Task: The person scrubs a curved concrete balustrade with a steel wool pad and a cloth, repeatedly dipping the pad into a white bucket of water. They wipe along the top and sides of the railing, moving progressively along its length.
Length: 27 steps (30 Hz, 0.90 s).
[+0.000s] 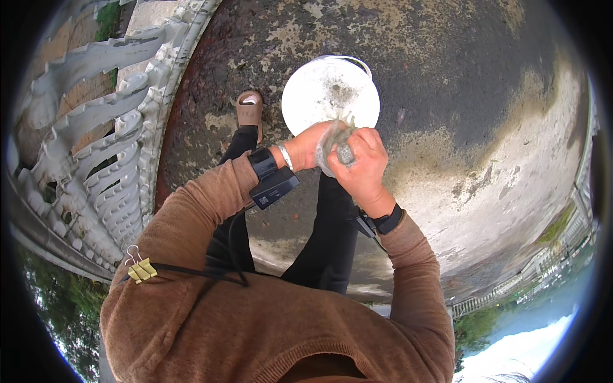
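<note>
Both of my hands hold a wet, bunched grey cloth [346, 154] at the near rim of a white bucket [306, 98]. My left hand [306, 144] grips the cloth from the left, its fingers partly hidden behind the folds. On the right, my right hand [362, 160] clenches around another part of it, and a wad shows between thumb and fingers. Drops of murky liquid hang below the cloth against the bucket's bright inside. Dark grit lies in the middle of the bucket, whose handle [366, 67] rests at its far right rim.
A white balustrade [129, 110] runs along the left. The concrete ground [431, 86] is stained dark and pale. My sandalled foot [249, 112] stands left of the bucket. A black cable [201, 273] crosses my left sleeve, held by a yellow binder clip [142, 271].
</note>
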Motion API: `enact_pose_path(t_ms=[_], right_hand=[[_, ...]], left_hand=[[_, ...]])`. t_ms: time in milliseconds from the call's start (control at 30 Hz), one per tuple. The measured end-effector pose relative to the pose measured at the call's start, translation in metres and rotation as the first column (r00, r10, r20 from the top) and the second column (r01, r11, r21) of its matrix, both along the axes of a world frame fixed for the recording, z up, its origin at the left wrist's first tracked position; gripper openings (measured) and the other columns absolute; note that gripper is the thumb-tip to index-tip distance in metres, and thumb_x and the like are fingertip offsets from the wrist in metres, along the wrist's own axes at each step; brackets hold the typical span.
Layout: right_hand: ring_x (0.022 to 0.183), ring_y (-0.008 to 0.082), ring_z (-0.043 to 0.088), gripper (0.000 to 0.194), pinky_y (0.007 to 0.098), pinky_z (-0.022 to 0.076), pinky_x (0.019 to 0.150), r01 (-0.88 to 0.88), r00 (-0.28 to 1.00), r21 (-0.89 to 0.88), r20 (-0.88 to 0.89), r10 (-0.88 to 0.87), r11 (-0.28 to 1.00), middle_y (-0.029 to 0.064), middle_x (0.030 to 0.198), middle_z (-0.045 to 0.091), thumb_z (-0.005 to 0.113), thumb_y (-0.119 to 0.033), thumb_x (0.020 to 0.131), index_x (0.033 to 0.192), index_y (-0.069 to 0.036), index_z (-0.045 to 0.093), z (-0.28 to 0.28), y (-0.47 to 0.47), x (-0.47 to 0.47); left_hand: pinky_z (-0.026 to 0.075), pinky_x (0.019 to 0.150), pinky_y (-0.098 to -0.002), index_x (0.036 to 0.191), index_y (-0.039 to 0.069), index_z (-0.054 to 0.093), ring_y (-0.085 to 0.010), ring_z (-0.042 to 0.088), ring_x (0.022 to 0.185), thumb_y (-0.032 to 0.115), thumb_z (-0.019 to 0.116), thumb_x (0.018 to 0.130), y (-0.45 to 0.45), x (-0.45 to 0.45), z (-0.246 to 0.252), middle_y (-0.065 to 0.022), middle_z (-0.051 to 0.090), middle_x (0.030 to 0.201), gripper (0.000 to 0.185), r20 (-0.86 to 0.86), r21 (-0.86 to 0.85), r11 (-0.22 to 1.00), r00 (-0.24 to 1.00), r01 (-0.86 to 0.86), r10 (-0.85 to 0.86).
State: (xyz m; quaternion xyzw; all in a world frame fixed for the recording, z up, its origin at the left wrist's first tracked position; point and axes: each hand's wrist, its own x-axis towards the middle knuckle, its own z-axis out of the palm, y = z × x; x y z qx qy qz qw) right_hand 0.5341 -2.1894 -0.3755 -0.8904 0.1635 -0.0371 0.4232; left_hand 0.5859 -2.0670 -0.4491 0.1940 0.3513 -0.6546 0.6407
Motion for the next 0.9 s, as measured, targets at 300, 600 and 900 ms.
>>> enact_pose_path(t_ms=[300, 600, 900], right_hand=[[0.072, 0.0267, 0.054, 0.025, 0.0347, 0.0467, 0.058, -0.299, 0.952, -0.028, -0.082, 0.296, 0.954, 0.0063, 0.076, 0.051, 0.074, -0.014, 0.054, 0.066, -0.008, 0.052, 0.016, -0.001, 0.001], [0.103, 0.0211, 0.053, 0.033, 0.0322, 0.0416, 0.091, 0.505, 0.852, 0.697, -0.306, -0.425, 0.51, 0.0107, 0.113, 0.054, 0.055, -0.025, 0.093, 0.115, 0.0, 0.052, 0.045, -0.044, 0.006], [0.111, 0.0225, 0.05, 0.048, 0.0378, 0.0391, 0.095, 0.098, 0.949, 0.876, 0.061, -0.311, 0.472, 0.0137, 0.122, 0.05, 0.054, -0.038, 0.093, 0.12, 0.001, 0.049, 0.209, -0.025, 0.043]], left_hand=[[0.05, 0.071, -0.0283, 0.103, 0.005, 0.057, -0.0118, 0.057, 0.087, 0.02, 0.054, 0.091, 0.0, 0.013, 0.004, -0.0037, 0.059, 0.097, 0.019, 0.288, -0.08, 0.93, 0.902, 0.358, -0.322], [0.038, 0.098, -0.0304, 0.125, 0.01, 0.045, -0.0151, 0.045, 0.115, 0.012, 0.069, 0.083, -0.016, 0.048, 0.086, -0.0022, 0.045, 0.123, 0.049, 0.602, 0.023, 0.985, 0.789, -0.173, 0.125], [0.026, 0.108, -0.0527, 0.149, 0.024, 0.003, -0.0257, 0.02, 0.139, 0.041, 0.071, 0.08, 0.03, 0.057, 0.204, -0.0041, 0.014, 0.152, 0.099, 0.503, -0.432, 0.887, 0.773, -0.163, 0.387]])
